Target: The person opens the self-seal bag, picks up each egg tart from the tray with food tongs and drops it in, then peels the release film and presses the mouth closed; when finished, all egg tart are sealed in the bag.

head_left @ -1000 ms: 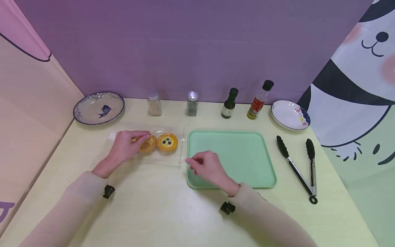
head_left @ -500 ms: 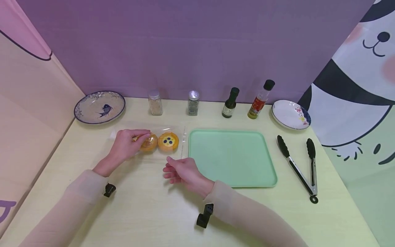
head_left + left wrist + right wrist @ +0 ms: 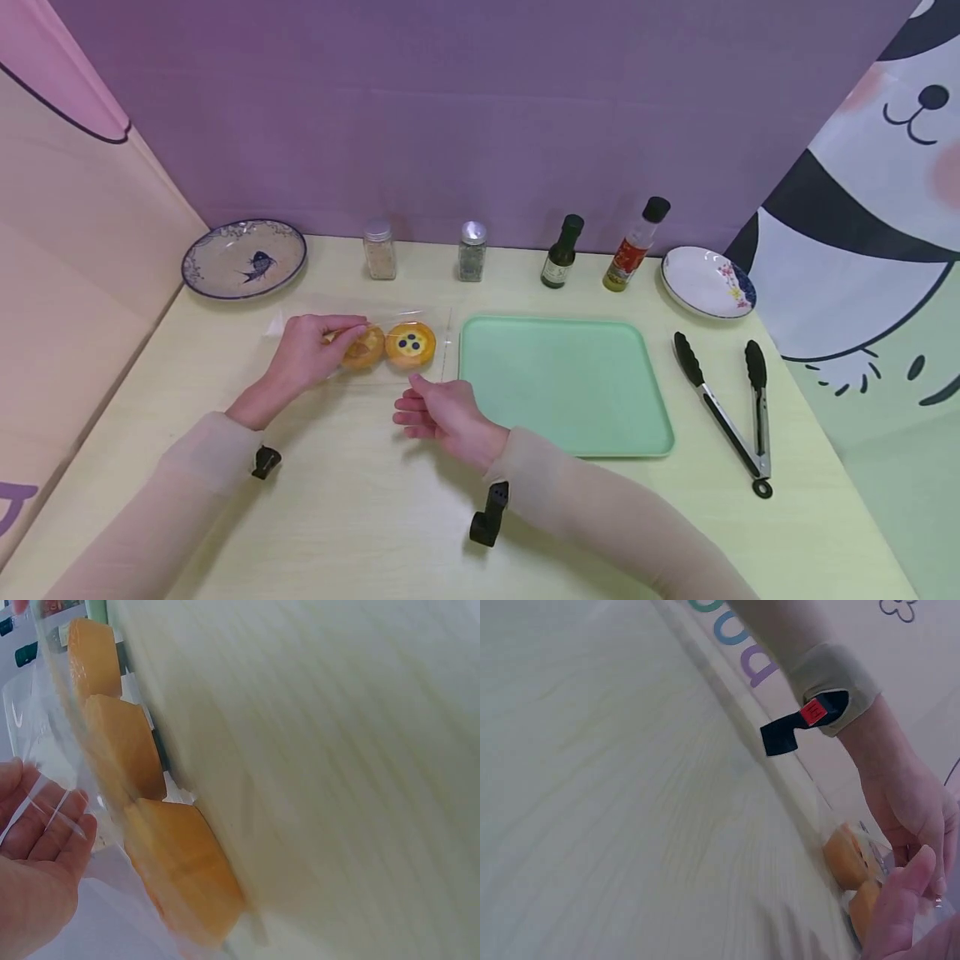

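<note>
A clear plastic bag [image 3: 442,333] lies on the table with round golden tarts in it. One tart [image 3: 410,345] has a yellow top with dark dots; beside it a second tart [image 3: 363,348] is partly covered by my left hand [image 3: 311,346]. That hand pinches the bag's film from above. The left wrist view shows three tarts in a row, the nearest tart [image 3: 184,870] close to my left palm. My right hand [image 3: 450,417] is just in front of the bag near the dotted tart, fingers loosely bent, holding nothing; in the right wrist view its thumb [image 3: 904,900] points up.
A green tray [image 3: 562,383] lies right of the bag, and tongs [image 3: 727,417] rest spread further right. Along the back stand two shakers [image 3: 472,254], two sauce bottles [image 3: 630,250], a fish-patterned plate [image 3: 225,275] and a small floral dish [image 3: 697,279].
My right hand has moved left from the tray's edge to the front of the bag, and its fingers have loosened. My left hand stays on the bag.
</note>
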A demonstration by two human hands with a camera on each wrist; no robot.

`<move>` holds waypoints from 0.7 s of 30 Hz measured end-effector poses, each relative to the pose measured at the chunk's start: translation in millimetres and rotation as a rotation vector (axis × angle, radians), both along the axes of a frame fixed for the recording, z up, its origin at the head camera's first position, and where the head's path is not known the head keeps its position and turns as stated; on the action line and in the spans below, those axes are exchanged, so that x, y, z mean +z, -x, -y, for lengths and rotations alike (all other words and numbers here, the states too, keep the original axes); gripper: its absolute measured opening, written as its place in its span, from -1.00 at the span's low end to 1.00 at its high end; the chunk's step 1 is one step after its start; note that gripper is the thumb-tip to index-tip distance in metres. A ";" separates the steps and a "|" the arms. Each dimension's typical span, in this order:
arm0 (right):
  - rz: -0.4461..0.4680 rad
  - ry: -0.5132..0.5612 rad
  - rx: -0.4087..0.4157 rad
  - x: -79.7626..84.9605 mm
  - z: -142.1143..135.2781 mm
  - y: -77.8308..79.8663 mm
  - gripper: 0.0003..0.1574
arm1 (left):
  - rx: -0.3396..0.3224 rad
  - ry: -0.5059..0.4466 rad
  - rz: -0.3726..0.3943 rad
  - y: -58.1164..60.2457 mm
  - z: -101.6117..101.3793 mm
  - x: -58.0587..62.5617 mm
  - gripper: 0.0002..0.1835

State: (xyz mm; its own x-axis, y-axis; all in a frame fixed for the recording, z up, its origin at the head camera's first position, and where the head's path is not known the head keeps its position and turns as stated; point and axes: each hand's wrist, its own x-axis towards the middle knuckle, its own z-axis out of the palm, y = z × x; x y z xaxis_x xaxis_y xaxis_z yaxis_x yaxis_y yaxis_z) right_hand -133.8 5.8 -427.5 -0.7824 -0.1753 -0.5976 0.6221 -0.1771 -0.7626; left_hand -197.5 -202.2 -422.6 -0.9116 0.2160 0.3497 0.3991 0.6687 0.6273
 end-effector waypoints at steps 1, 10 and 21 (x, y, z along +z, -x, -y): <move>0.005 0.006 -0.007 -0.1 1.5 1.3 -0.58 | 0.000 0.004 0.004 -0.3 0.3 0.3 -0.82; -0.114 -0.075 0.030 3.0 3.3 -1.3 -0.72 | -0.024 0.036 0.005 1.0 2.4 2.5 -0.82; -0.294 -0.245 0.121 6.4 -5.1 2.2 -0.73 | -0.119 0.154 0.213 14.7 2.3 23.2 -0.77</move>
